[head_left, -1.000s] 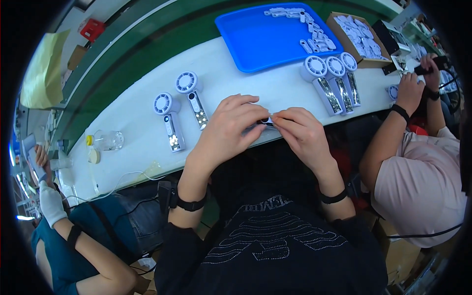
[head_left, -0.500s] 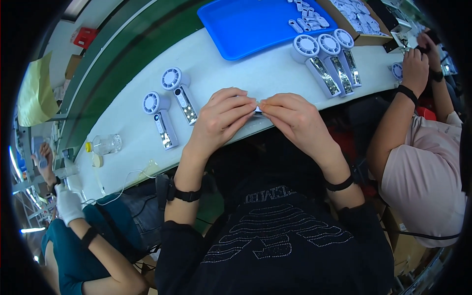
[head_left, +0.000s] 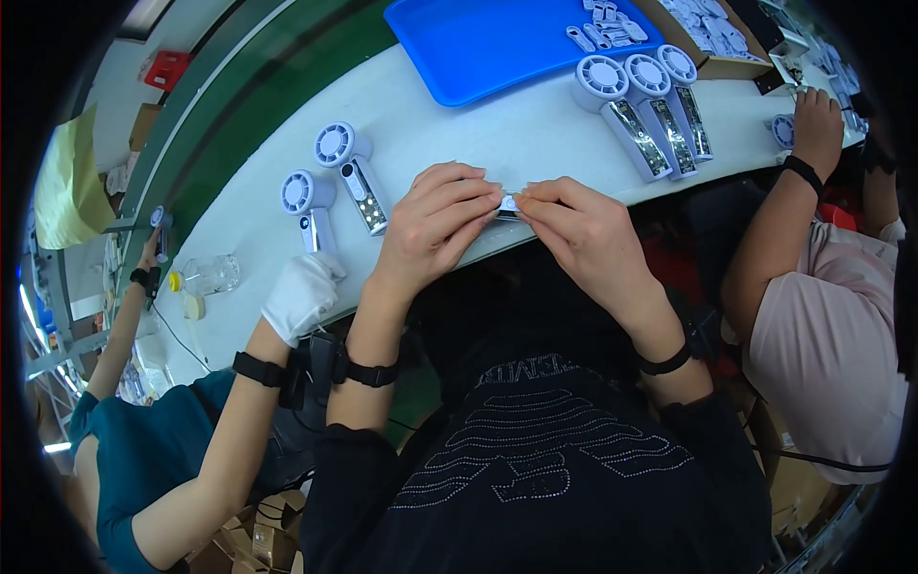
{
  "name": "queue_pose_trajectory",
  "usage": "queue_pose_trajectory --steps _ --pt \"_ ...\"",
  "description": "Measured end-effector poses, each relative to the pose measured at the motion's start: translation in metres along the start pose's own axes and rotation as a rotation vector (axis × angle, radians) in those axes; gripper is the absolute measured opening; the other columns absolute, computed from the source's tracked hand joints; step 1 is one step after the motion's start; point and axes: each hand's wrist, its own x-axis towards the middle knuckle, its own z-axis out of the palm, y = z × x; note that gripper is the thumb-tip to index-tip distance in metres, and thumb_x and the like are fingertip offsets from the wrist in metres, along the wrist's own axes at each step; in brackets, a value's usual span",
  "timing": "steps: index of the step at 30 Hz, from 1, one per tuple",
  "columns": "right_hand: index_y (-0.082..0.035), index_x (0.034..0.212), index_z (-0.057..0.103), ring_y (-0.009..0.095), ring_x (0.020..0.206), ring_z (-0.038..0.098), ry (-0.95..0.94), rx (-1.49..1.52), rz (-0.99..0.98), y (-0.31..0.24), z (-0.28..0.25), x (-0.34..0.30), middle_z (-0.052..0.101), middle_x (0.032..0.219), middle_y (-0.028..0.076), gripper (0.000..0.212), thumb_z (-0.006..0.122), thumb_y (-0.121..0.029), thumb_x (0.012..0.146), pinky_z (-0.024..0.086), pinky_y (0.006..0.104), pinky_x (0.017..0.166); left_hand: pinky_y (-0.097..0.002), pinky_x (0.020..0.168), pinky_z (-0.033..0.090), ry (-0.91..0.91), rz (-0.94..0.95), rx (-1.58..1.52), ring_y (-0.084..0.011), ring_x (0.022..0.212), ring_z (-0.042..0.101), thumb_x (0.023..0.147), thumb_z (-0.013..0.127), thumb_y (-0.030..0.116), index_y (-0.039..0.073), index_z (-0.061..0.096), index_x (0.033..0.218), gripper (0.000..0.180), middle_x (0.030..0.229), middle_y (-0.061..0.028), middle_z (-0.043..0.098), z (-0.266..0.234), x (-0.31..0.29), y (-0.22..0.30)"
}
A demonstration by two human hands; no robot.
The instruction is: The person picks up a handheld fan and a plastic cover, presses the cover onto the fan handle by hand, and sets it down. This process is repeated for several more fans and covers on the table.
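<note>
At the table's near edge, a small white plastic piece [head_left: 509,205] with a dark lower edge is pinched between the fingertips of both my hands. My left hand [head_left: 436,222] closes on its left end, and my right hand [head_left: 579,228] grips its right end. Fingers cover most of it, so its full shape is hidden. Left of my left hand lies a handheld fan [head_left: 361,187] with a pale oval panel on its handle. Beside that lies another handheld fan [head_left: 308,203], whose handle end a co-worker's white-gloved hand [head_left: 302,295] covers.
Three handheld fans [head_left: 626,115] with exposed circuit boards lie at the right. Behind them, a blue tray [head_left: 488,57] carries small white pieces, next to a cardboard box [head_left: 736,65] of similar pieces. A clear bottle [head_left: 210,275] lies far left. Co-workers sit on both sides.
The left co-worker's gloved hand has come in from the left to the nearest fan, and their other hand has risen with a fan. My hands stay together; more of the white piece shows.
</note>
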Motion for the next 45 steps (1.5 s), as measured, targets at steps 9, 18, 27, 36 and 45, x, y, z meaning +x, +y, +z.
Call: queue_pose_trajectory --steps 9,18,27,36,45 --pt "0.001 0.114 0.082 0.028 0.098 0.08 -0.045 0.016 0.018 -0.002 -0.001 0.0 0.078 0.111 0.012 0.018 0.08 -0.002 0.096 0.066 0.035 0.083 -0.0435 0.098 0.062 -0.02 0.008 0.011 -0.0351 0.115 0.075 0.085 0.085 -0.003 0.0 0.083 0.108 0.023 0.114 -0.0123 0.082 -0.002 0.002 0.002" --pt "0.004 0.12 0.078 0.033 0.107 0.077 0.186 -0.002 -0.027 0.002 0.019 -0.012 0.076 0.118 0.015 0.026 0.081 0.001 0.094 0.063 0.0411 0.099 -0.0439 0.098 0.059 0.035 0.004 0.013 -0.0332 0.111 0.076 0.082 0.087 0.0 0.001 0.082 0.106 0.025 0.111 -0.0102 0.081 0.004 0.002 0.0" --pt "0.004 0.126 0.075 0.038 0.121 0.072 0.113 -0.1 0.035 -0.01 0.024 -0.018 0.072 0.129 0.019 0.037 0.083 0.004 0.089 0.061 0.0446 0.103 -0.049 0.104 0.059 0.025 -0.057 0.194 -0.0378 0.124 0.071 0.079 0.09 0.006 0.008 0.083 0.115 0.036 0.128 -0.006 0.079 0.004 -0.008 0.015" --pt "0.003 0.13 0.074 0.039 0.122 0.071 0.174 -0.424 0.032 -0.017 0.041 -0.013 0.071 0.132 0.02 0.043 0.084 0.0 0.088 0.056 0.0479 0.107 -0.0438 0.094 0.064 0.005 -0.074 0.305 -0.0395 0.133 0.065 0.077 0.091 0.013 0.016 0.082 0.119 0.043 0.135 0.0001 0.077 0.008 0.003 0.012" --pt "0.002 0.134 0.071 0.041 0.124 0.069 0.14 -0.11 0.026 -0.003 0.029 -0.02 0.072 0.136 0.017 0.048 0.083 0.0 0.087 0.056 0.0475 0.106 -0.0405 0.089 0.065 -0.01 -0.029 0.295 -0.0359 0.128 0.068 0.076 0.093 0.016 0.013 0.081 0.121 0.047 0.134 -0.0004 0.077 0.0 -0.004 0.014"
